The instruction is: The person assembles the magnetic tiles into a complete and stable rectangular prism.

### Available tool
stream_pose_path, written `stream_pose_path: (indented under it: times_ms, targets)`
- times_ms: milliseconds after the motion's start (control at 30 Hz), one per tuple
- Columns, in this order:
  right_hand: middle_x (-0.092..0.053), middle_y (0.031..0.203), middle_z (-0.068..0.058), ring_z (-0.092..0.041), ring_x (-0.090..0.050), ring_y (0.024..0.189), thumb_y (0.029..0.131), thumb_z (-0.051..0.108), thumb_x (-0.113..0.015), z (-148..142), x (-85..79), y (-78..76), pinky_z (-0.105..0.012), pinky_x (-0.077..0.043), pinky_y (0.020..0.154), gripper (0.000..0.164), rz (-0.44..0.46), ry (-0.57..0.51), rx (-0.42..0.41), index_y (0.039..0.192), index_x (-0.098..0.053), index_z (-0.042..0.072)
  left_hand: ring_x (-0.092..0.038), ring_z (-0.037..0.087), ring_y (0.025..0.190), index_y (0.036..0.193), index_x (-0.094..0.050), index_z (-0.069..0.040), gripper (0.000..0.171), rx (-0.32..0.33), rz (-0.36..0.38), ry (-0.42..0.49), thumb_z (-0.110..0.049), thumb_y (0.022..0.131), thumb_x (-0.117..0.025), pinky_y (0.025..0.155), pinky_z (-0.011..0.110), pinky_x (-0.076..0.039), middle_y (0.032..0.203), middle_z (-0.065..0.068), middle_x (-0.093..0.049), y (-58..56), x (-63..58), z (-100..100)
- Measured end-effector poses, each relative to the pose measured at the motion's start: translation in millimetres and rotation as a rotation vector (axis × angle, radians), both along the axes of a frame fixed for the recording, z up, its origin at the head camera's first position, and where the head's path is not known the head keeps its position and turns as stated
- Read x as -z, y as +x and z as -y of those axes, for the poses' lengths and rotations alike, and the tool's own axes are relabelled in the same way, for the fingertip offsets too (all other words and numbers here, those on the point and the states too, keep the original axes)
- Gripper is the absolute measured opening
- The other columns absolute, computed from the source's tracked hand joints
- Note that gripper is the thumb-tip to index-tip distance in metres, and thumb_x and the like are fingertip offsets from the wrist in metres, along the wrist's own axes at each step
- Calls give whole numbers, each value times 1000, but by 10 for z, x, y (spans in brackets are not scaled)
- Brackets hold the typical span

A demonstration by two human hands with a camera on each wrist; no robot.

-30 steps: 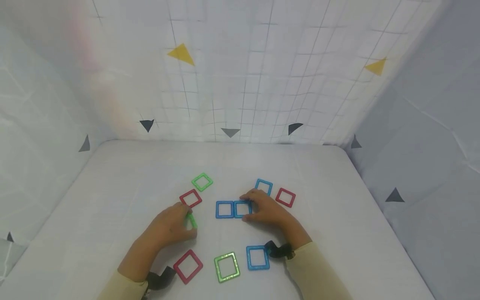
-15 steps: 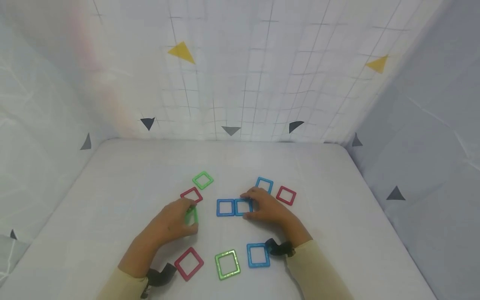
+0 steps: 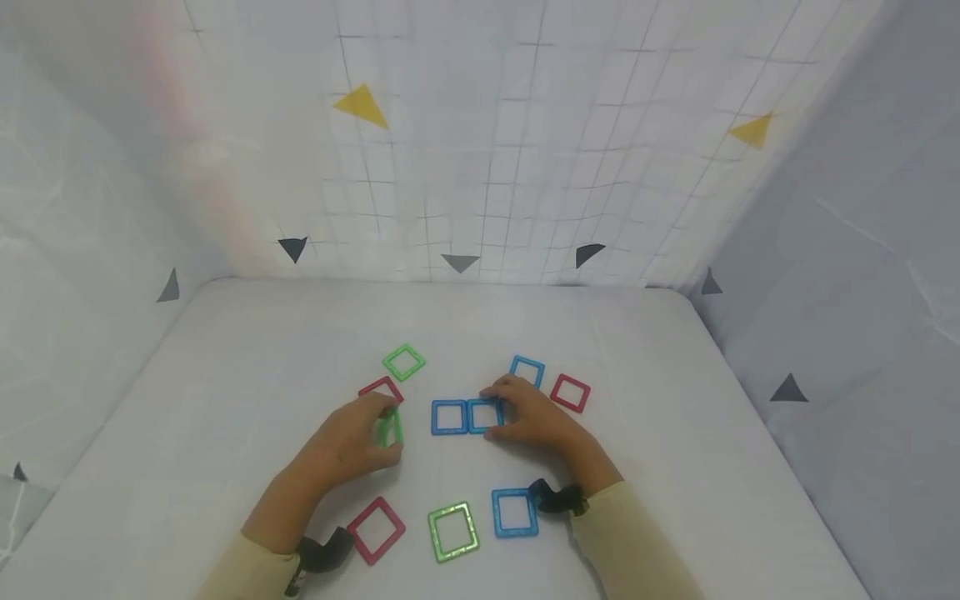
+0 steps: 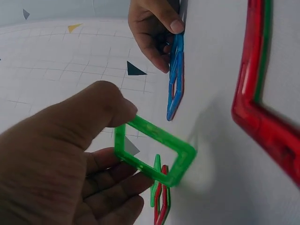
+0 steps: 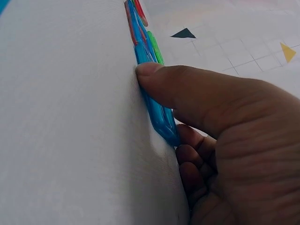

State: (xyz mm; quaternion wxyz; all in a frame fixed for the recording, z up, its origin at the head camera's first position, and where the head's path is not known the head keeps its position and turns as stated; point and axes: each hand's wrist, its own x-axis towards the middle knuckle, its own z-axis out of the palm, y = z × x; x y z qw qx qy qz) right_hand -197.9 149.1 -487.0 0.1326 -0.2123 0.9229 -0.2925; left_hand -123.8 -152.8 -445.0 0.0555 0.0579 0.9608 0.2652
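My left hand (image 3: 348, 437) pinches a green square magnetic tile (image 4: 183, 161) between thumb and fingers; in the left wrist view the tile is tilted and lifted off the table. My right hand (image 3: 536, 417) holds the near and far edges of a blue square magnetic tile (image 3: 485, 401) lying flat. That tile's left edge meets a second blue tile (image 3: 450, 432), side by side. In the right wrist view the thumb presses on the held blue tile (image 5: 161, 124). Part of a red tile (image 3: 384, 381) is hidden behind my left hand.
Beyond the hands lie a green tile (image 3: 387, 363), a blue tile (image 3: 528, 361) and a red tile (image 3: 587, 395). Nearer me are a red tile (image 3: 390, 546), a green tile (image 3: 453, 556) and a blue tile (image 3: 514, 533), close to the right wrist's black camera (image 3: 555, 497).
My left hand has moved slightly to the right with the green tile, which has turned a little. The right hand stays in place on the blue tile.
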Motion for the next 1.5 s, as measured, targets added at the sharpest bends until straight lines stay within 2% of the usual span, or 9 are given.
stream_pose_path:
  times_ms: [167, 433, 800, 1200, 1500]
  targets:
    - [-51, 141, 7, -17, -46, 132, 78, 45, -81, 17, 17, 1, -46, -46, 107, 60, -1, 4, 1, 133, -61, 36, -61, 18, 105, 132, -60, -14, 61, 18, -15, 35, -29, 76, -82, 91, 42, -57, 117, 0, -66, -15, 26, 7]
    - [-52, 141, 7, -18, -45, 134, 77, 45, -82, 8, 9, 5, -47, -46, 107, 58, -2, 6, 10, 130, -62, 35, -61, 20, 109, 132, -60, -13, 60, 50, -45, 41, -31, 78, -81, 94, 43, -55, 122, 1, -66, -42, 67, -16]
    - [-54, 137, 8, -16, -48, 130, 78, 44, -82, -1, -11, -2, -44, -47, 107, 55, -14, 6, -4, 129, -63, 33, -59, 21, 121, 134, -60, -14, 60, 77, -57, 60, -29, 81, -81, 99, 45, -53, 130, 1, -64, -124, 68, -90]
    - [-54, 137, 7, -17, -47, 132, 78, 44, -82, 5, -22, 0, -45, -46, 107, 55, -12, -2, 3, 128, -64, 33, -60, 19, 120, 135, -59, -14, 62, 94, -33, 123, -32, 81, -82, 99, 44, -53, 126, -2, -66, -181, 71, -105]
    - [-54, 136, 7, -17, -47, 131, 78, 44, -82, 7, -17, -3, -45, -46, 107, 54, -6, 0, 3, 128, -64, 33, -59, 17, 124, 135, -59, -19, 61, 100, -5, 143, -33, 80, -83, 102, 43, -51, 129, -5, -64, -226, 109, -154]
